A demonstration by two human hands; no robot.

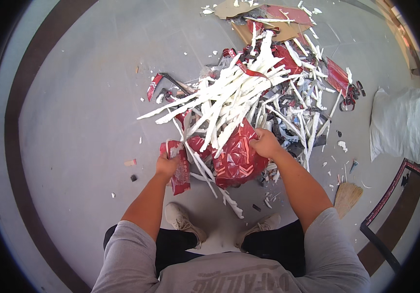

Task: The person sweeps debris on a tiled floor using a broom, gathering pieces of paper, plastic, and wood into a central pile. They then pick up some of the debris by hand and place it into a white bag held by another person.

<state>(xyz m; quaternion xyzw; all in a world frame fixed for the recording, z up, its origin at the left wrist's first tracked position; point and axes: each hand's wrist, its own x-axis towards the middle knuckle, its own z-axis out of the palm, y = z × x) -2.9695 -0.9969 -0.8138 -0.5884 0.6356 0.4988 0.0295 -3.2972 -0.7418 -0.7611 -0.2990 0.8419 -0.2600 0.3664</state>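
Note:
My left hand is closed on a red printed plastic piece with a whitish patch near its top. To the right, my right hand grips the upper right edge of a crumpled red plastic bag with pale chevron marks. Between and beyond both hands spreads a heap of scrap. Long white foam strips lie across its top, and some hang over the near side between my hands. A red strap runs over the foam.
Flattened cardboard lies at the heap's far side. Right of it are a red sheet and a white sack. A straw broom head and a dark frame are at the near right. Foam crumbs dot the grey floor.

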